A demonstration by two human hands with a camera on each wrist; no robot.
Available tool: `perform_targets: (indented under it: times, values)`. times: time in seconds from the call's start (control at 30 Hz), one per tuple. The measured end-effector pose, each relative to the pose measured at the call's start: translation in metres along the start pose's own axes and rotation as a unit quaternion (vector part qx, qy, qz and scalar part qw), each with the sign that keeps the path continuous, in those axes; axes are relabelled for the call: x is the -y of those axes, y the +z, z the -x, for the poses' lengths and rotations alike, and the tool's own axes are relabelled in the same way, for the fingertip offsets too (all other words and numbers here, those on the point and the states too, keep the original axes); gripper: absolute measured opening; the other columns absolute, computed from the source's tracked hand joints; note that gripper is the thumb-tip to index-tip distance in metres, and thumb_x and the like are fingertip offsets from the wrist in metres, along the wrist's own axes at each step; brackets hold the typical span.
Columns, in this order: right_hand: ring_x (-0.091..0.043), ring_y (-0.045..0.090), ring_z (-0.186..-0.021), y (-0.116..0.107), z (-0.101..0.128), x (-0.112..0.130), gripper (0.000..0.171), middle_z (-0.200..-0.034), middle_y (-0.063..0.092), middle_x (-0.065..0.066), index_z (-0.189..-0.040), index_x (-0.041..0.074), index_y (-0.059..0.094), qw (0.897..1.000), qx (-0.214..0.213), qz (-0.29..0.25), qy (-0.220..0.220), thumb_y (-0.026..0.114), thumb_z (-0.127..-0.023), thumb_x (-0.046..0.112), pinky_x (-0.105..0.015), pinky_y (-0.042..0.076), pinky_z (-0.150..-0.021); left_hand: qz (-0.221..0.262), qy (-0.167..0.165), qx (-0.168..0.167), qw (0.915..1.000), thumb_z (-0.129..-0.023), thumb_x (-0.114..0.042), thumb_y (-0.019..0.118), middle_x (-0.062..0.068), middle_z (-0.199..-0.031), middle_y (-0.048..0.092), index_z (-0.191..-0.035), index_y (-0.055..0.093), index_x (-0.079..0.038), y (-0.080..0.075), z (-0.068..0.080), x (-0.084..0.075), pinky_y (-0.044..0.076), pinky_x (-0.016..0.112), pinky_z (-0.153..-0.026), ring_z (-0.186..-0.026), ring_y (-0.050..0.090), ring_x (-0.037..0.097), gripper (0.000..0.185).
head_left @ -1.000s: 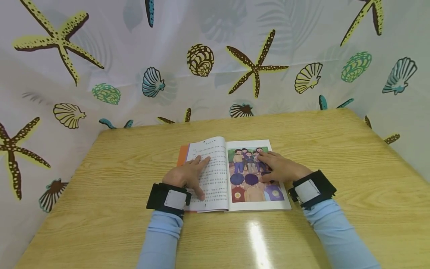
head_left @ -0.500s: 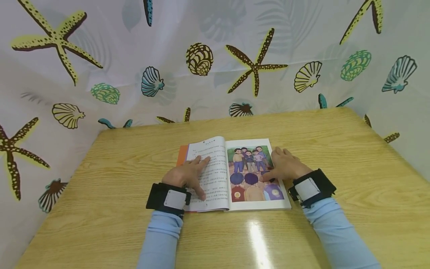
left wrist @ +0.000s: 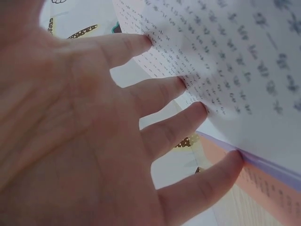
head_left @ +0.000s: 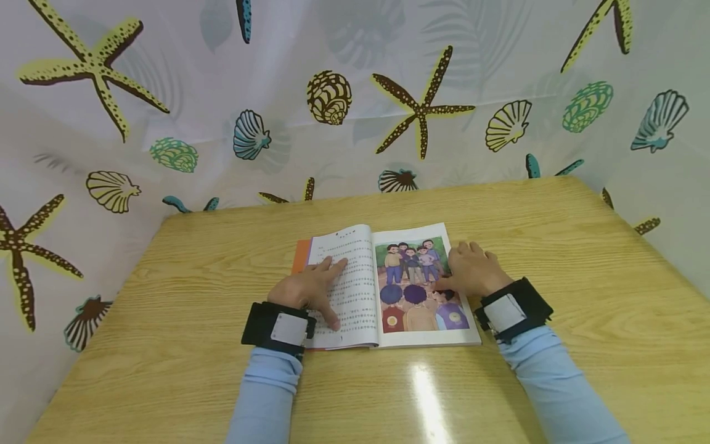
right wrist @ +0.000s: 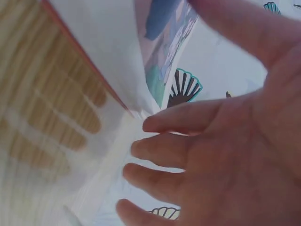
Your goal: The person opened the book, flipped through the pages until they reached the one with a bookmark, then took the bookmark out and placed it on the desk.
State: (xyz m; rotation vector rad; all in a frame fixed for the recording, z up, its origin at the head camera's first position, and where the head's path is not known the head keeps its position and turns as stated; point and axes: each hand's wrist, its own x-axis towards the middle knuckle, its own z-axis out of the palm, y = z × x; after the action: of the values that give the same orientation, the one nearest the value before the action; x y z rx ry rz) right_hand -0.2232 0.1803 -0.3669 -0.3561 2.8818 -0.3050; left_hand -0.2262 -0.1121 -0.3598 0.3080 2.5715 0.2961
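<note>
An open book (head_left: 355,336) lies on the table, a text page (head_left: 355,271) on its left and a picture page (head_left: 410,308) with painted children on its right. My left hand (head_left: 307,290) rests on the text page with fingers spread. In the left wrist view, its fingertips press the printed lines and one touches the page's outer edge. My right hand (head_left: 476,271) is at the book's right edge, its thumb over the picture. In the right wrist view, the index finger (right wrist: 188,117) meets the page's corner, which bends up a little, while the other fingers extend past the edge.
The wooden table (head_left: 211,290) reaches back to a white curtain (head_left: 211,92) printed with starfish and shells. An orange cover edge (head_left: 301,256) shows at the book's left. Black straps (head_left: 516,310) with pale plates circle both wrists, above light blue sleeves.
My right hand has drawn its fingers from over the picture to the book's right edge. The picture page's far right corner has risen slightly. My left hand has stayed in place.
</note>
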Motion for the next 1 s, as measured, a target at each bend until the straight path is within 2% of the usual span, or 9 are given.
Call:
perform_targets:
  times: [0.1,0.2,0.3,0.4,0.5,0.73,0.87,0.9,1.0]
  values:
    - [-0.047,0.054,-0.110,-0.001,0.001,0.001,0.050,-0.109,0.060,-0.026,-0.110,-0.013,0.062,0.999,-0.038,0.008,-0.004,0.075,-0.092,0.031,-0.066,0.043,-0.096,0.002,0.000,-0.001,1.0000,-0.068,-0.028,0.096,0.013,-0.169,0.013,-0.164,0.019,-0.022,0.000,0.000,0.000,0.025,0.061,-0.116,-0.152,0.017,0.041,0.124]
    - [-0.037,0.061,-0.090,-0.001,0.001,0.001,0.041,-0.098,0.065,-0.022,-0.110,-0.013,0.062,0.996,-0.083,-0.021,-0.002,0.076,-0.092,0.022,-0.052,0.052,-0.080,0.001,0.001,0.000,1.0000,-0.068,-0.028,0.096,0.013,-0.169,0.013,-0.164,0.019,-0.022,0.000,-0.001,0.000,0.024,0.062,-0.116,-0.152,0.016,0.041,0.124]
    - [-0.028,0.057,-0.070,-0.001,0.001,0.000,0.028,-0.083,0.065,-0.017,-0.101,-0.009,0.063,0.990,-0.129,-0.061,-0.002,0.076,-0.091,0.013,-0.039,0.048,-0.060,-0.001,0.000,0.002,1.0000,-0.069,-0.028,0.096,0.013,-0.169,0.012,-0.164,0.018,-0.022,0.000,0.000,0.000,0.024,0.063,-0.116,-0.151,0.016,0.043,0.124]
    - [-0.024,0.053,-0.063,0.000,0.000,-0.002,0.017,-0.072,0.059,-0.012,-0.085,-0.004,0.062,0.983,-0.164,-0.082,-0.016,0.075,-0.090,0.006,-0.034,0.041,-0.054,-0.001,0.000,0.003,1.0000,-0.069,-0.028,0.096,0.013,-0.169,0.011,-0.165,0.018,-0.022,0.000,0.000,-0.001,0.025,0.063,-0.115,-0.151,0.015,0.044,0.123]
    - [-0.023,0.050,-0.061,0.000,-0.002,-0.004,0.022,-0.067,0.055,-0.009,-0.073,0.000,0.060,0.980,-0.177,-0.085,-0.032,0.075,-0.089,0.002,-0.033,0.037,-0.054,0.001,0.001,0.005,1.0000,-0.070,-0.028,0.096,0.013,-0.169,0.011,-0.165,0.017,-0.022,-0.001,0.000,-0.001,0.025,0.063,-0.115,-0.151,0.015,0.044,0.123]
    - [-0.021,0.049,-0.062,-0.001,-0.003,-0.007,0.025,-0.067,0.053,-0.007,-0.069,0.003,0.059,0.980,-0.164,-0.093,-0.066,0.073,-0.090,0.001,-0.032,0.036,-0.055,0.002,0.008,0.007,0.9999,-0.071,-0.028,0.095,0.014,-0.169,0.011,-0.165,0.016,-0.020,-0.001,0.001,0.000,0.026,0.064,-0.115,-0.151,0.015,0.044,0.122]
    - [-0.018,0.044,-0.059,-0.007,-0.002,-0.012,0.026,-0.066,0.049,-0.004,-0.072,0.002,0.059,0.977,-0.129,-0.138,-0.103,0.063,-0.098,0.003,-0.030,0.034,-0.055,0.001,0.010,0.009,0.9999,-0.071,-0.028,0.094,0.014,-0.169,0.011,-0.165,0.016,-0.020,-0.002,0.001,0.000,0.026,0.064,-0.115,-0.151,0.015,0.044,0.122]
    - [-0.017,0.044,-0.060,-0.009,-0.001,-0.014,0.024,-0.067,0.049,-0.004,-0.076,0.000,0.062,0.974,-0.111,-0.160,-0.113,0.059,-0.100,0.004,-0.030,0.034,-0.055,0.001,0.010,0.009,0.9999,-0.072,-0.028,0.094,0.015,-0.169,0.011,-0.165,0.016,-0.020,-0.002,0.001,0.000,0.026,0.064,-0.114,-0.151,0.016,0.044,0.122]
    - [-0.019,0.056,-0.073,-0.017,0.003,-0.017,0.031,-0.083,0.062,-0.010,-0.099,-0.008,0.068,0.960,-0.049,-0.239,-0.140,0.045,-0.108,0.009,-0.032,0.046,-0.063,-0.001,0.008,0.008,0.9999,-0.071,-0.028,0.095,0.015,-0.169,0.011,-0.165,0.016,-0.020,-0.002,0.001,0.000,0.026,0.064,-0.114,-0.151,0.016,0.044,0.122]
